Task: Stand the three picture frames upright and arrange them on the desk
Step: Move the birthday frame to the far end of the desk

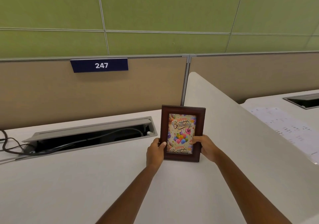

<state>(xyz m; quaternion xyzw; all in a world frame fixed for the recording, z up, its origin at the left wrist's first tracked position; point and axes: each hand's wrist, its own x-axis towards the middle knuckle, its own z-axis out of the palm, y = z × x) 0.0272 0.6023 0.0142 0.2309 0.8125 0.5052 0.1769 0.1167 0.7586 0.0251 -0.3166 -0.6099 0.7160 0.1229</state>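
A dark brown wooden picture frame [183,110] with a "Happy Birthday" balloon card stands upright on the white desk [86,180], near the right-hand divider. My left hand [155,152] grips its lower left edge, thumb on the front. On the lower right edge sits my right hand [205,147], its fingers over the front of the frame. Only this one frame is in view.
An open grey cable tray [91,134] with black cables lies in the desk to the left of the frame. A beige partition with a blue "247" sign [99,65] runs behind. A white divider [241,128] rises at the right; papers [284,128] lie on the neighbouring desk.
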